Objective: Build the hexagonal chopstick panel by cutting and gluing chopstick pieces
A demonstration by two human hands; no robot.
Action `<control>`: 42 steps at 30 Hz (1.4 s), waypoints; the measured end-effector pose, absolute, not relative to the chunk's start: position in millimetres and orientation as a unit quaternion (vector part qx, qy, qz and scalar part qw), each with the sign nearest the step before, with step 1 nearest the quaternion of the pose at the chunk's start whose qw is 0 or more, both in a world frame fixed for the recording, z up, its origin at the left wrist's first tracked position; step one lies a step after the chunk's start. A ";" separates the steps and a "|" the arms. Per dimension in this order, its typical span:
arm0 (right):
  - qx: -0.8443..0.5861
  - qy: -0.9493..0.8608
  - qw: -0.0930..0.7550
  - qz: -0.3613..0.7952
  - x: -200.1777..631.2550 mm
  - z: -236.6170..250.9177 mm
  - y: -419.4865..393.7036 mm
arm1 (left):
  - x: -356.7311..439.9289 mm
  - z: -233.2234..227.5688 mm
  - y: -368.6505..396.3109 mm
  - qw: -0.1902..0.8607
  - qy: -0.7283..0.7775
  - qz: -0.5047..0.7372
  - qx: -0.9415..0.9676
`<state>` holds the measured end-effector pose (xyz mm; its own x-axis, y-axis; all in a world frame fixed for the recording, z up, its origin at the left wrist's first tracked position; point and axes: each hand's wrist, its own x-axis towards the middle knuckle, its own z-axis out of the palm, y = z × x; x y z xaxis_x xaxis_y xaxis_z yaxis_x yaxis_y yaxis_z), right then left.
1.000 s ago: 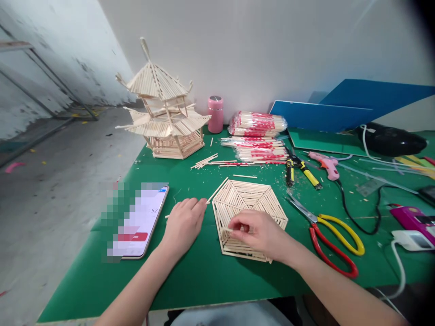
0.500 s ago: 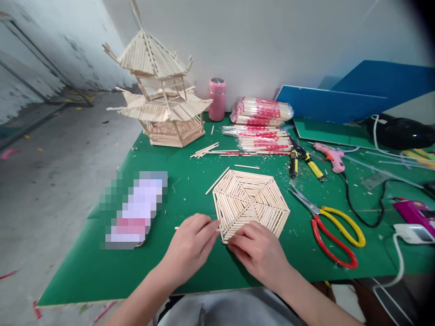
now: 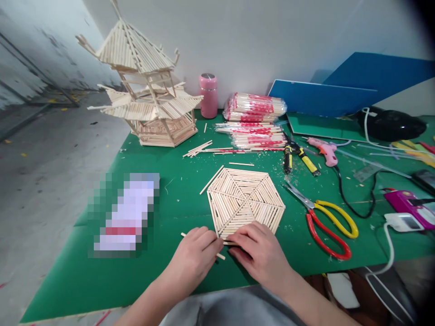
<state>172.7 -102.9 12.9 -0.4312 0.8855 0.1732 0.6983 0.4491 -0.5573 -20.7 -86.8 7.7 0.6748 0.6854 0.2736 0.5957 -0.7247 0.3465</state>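
A flat polygonal panel of thin wooden sticks lies on the green tabletop, its rows meeting at a centre point. My left hand is closed around a loose wooden stick, whose two ends show on either side of the fingers. At the panel's near left corner, the fingertips of my right hand pinch a short wooden stick lying along the near edge. The left fingertips touch or almost touch that corner too. Part of the near edge is hidden under my right hand.
A stick-built pagoda stands back left, beside a pink flask. Bagged stick bundles lie behind the panel. To the right are scissors, pliers and a pink glue gun. A blurred-out phone lies left.
My left hand has turned and moved slightly down, so its stick now slants down to the right. A short stick now shows under my right fingertips. The whole view has shifted a little.
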 end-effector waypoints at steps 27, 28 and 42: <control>-0.547 -0.779 0.259 0.165 215.1 7.1 -120.1 | -22.5 8.2 -82.9 0.108 0.330 0.206 0.915; -0.544 -0.781 0.258 0.167 213.6 7.6 -119.3 | -22.4 8.2 -82.8 0.111 0.331 0.203 0.915; -0.587 -0.743 0.293 0.134 227.8 9.6 -107.8 | -24.7 12.6 -91.6 0.091 0.395 0.231 0.885</control>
